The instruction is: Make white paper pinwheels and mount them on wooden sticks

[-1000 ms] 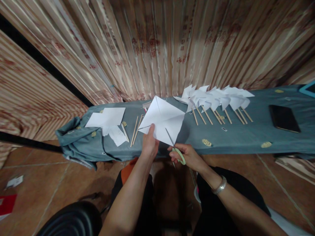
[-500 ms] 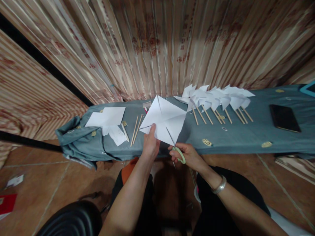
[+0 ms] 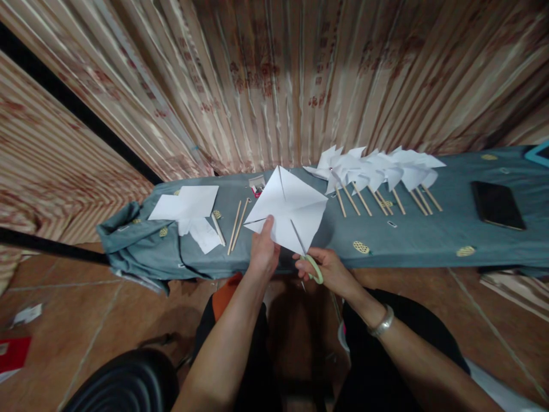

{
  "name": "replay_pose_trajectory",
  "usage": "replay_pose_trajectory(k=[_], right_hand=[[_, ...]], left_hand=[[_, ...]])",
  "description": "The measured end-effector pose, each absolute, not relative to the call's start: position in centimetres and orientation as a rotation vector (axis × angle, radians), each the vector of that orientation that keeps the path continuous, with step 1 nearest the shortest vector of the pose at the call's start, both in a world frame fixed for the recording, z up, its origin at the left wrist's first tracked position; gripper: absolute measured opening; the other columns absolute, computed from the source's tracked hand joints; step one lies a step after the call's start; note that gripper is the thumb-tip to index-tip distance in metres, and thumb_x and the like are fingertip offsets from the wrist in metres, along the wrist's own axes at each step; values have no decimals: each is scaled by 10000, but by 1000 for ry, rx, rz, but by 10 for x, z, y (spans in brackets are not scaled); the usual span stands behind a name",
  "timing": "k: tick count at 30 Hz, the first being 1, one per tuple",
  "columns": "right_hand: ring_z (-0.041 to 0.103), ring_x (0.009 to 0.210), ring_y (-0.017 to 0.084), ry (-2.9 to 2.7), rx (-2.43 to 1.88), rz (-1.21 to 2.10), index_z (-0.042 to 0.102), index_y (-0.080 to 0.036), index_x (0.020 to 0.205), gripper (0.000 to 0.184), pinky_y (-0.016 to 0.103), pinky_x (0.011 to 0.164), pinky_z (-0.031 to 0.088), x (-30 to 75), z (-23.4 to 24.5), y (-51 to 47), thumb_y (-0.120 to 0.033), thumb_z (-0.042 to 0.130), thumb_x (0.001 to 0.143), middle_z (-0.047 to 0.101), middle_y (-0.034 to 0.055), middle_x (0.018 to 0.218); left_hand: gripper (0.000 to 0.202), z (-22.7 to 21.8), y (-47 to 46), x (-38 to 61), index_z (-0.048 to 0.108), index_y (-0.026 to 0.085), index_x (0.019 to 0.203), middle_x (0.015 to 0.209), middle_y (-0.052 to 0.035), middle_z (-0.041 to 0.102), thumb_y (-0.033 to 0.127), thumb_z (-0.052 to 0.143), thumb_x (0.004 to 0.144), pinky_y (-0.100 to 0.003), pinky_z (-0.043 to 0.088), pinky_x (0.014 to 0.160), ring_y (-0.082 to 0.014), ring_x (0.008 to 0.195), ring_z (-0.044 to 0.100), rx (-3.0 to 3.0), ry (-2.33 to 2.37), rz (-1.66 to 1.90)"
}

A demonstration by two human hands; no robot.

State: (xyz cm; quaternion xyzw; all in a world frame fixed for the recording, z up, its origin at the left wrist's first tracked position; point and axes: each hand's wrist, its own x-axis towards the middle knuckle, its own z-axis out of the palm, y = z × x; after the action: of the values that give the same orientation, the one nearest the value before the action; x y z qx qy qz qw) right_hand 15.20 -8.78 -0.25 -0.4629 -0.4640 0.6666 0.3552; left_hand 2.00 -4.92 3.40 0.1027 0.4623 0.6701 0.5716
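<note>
My left hand [image 3: 265,250] grips the lower left edge of a square sheet of white paper [image 3: 286,197], thumb on top. The sheet is held with its corners pointing up, down and sideways, and slits run inward from several corners. My right hand [image 3: 326,270] is closed around the pale green handles of a pair of scissors [image 3: 316,269]. The blades lie at the slit in the sheet's bottom corner. To the right, a row of white paper pinwheels [image 3: 377,169] on wooden sticks lies along the table's back.
On the left of the cloth-covered table [image 3: 412,246] lie white paper sheets [image 3: 199,200] and loose wooden sticks [image 3: 236,229]. A small open box [image 3: 258,187] sits behind my sheet. A dark phone or tablet [image 3: 496,205] lies at right. A black stool [image 3: 124,380] stands lower left.
The sheet has shifted slightly to the right, and more of the small box shows behind it. Both hands keep their holds on the sheet and the scissors.
</note>
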Motion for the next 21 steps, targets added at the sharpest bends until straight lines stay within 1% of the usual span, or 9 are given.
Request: replay_pose_trajectory(k=[6, 9, 12, 18, 21], right_hand=[[526, 442, 87, -1204, -1189, 1729, 693, -165, 738, 436, 213, 449, 399, 151, -2, -88, -541, 831, 564, 632, -21, 523], [532, 448, 89, -1201, -1189, 1725, 696, -163, 747, 441, 216, 455, 409, 151, -3, -88, -543, 829, 567, 637, -16, 533], [534, 452, 89, -1196, -1194, 1713, 699, -163, 756, 438, 215, 458, 413, 151, -3, -89, -535, 831, 567, 637, -17, 538], [529, 452, 88, -1214, -1193, 1710, 702, -164, 745, 431, 213, 453, 408, 152, -2, -88, -541, 825, 576, 635, -15, 540], [522, 449, 86, -1221, -1185, 1709, 702, -166, 743, 437, 214, 451, 405, 152, -2, -88, -557, 817, 583, 633, -16, 541]], left_hand=[[244, 33, -49, 20, 675, 178, 1125, 1148, -82, 732, 164, 581, 900, -307, 524, 967, -214, 1090, 685, 260, 1072, 1587], [245, 32, -49, 20, 671, 173, 1127, 1148, -82, 732, 164, 578, 900, -312, 522, 972, -215, 1102, 679, 268, 1069, 1588], [243, 32, -49, 20, 666, 161, 1128, 1138, -79, 736, 173, 574, 904, -295, 518, 973, -209, 1113, 673, 279, 1070, 1576], [243, 32, -50, 21, 672, 154, 1120, 1131, -98, 736, 184, 608, 888, -313, 524, 965, -223, 1096, 683, 241, 1092, 1561], [255, 32, -50, 21, 672, 168, 1133, 1116, -90, 742, 185, 609, 887, -309, 527, 958, -219, 1083, 688, 245, 1088, 1563]])
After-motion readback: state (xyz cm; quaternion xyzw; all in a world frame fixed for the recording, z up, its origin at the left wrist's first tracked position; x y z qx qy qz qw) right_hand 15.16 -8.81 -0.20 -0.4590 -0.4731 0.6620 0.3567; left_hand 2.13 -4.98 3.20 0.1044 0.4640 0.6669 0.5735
